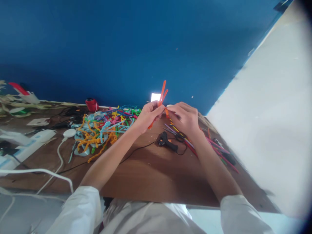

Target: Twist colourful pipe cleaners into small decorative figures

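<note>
Both hands are raised above the far side of the brown table. My left hand (150, 114) is closed on bent orange pipe cleaners (163, 92), whose upper ends stick up as a straight piece and a loop. A short orange end also pokes out below the left fingers. My right hand (184, 117) pinches another orange part of the same piece, close beside the left fingertips. Exactly how the strands join between the hands is too small to make out. Under the hands, a black glue gun (167, 142) lies on the table with its cord trailing left.
A heap of coloured pipe-cleaner pieces (97, 133) lies to the left. Loose pipe cleaners (220, 149) lie at the right by the white wall. A white power strip (31, 146), cables, a red object (92, 105) and a bright white screen-like rectangle (155, 97) are around.
</note>
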A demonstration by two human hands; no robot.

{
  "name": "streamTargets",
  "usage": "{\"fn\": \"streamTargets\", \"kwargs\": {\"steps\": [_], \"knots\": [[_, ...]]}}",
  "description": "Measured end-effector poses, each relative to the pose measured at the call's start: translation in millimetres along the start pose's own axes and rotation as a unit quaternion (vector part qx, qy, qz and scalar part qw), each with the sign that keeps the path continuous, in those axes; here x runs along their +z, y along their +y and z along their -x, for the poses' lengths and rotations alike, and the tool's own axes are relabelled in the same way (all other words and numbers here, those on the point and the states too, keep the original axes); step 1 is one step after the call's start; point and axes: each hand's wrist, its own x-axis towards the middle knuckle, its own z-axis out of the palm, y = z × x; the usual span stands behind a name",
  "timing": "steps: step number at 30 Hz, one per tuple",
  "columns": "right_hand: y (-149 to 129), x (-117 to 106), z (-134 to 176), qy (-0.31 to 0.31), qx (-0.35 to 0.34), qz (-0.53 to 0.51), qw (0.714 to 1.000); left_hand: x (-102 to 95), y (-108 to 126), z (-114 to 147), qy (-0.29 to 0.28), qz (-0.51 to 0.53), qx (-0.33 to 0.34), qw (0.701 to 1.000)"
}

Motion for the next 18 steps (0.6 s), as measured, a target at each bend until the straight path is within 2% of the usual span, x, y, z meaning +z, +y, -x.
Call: {"fn": "streamTargets", "kwargs": {"steps": [3,5,7,9,11,12,13,14,15,16,18], "knots": [[-8,-1,-2,0.013,0.102,-0.103,0.989,1.5,3,2,0.011,-0.089,0.058,0.994],[-14,-2,-4,0.009,0.214,-0.226,0.95,2.1,6,4,0.019,-0.166,0.11,0.98],[-19,-3,-8,-0.004,0.327,-0.358,0.875,2.7,8,7,0.027,-0.24,0.154,0.958],[-22,-3,-12,-0.025,0.412,-0.467,0.782,3.7,10,10,0.029,-0.3,0.186,0.935],[-23,-2,-14,-0.061,0.453,-0.542,0.705,5.1,10,12,0.026,-0.337,0.206,0.918],[-22,-1,-14,-0.075,0.456,-0.563,0.685,5.7,10,12,0.028,-0.339,0.209,0.917],[-22,0,-14,-0.076,0.449,-0.57,0.683,6.1,10,12,0.035,-0.327,0.206,0.922],[-21,2,-13,-0.062,0.434,-0.559,0.704,6.2,9,11,0.045,-0.303,0.195,0.932],[-21,5,-11,-0.034,0.411,-0.526,0.744,6.0,8,10,0.056,-0.271,0.177,0.944],[-20,7,-9,0.005,0.379,-0.471,0.797,5.5,6,8,0.065,-0.235,0.154,0.957],[-18,11,-4,0.078,0.293,-0.314,0.9,4.2,3,5,0.07,-0.163,0.104,0.979]]}}
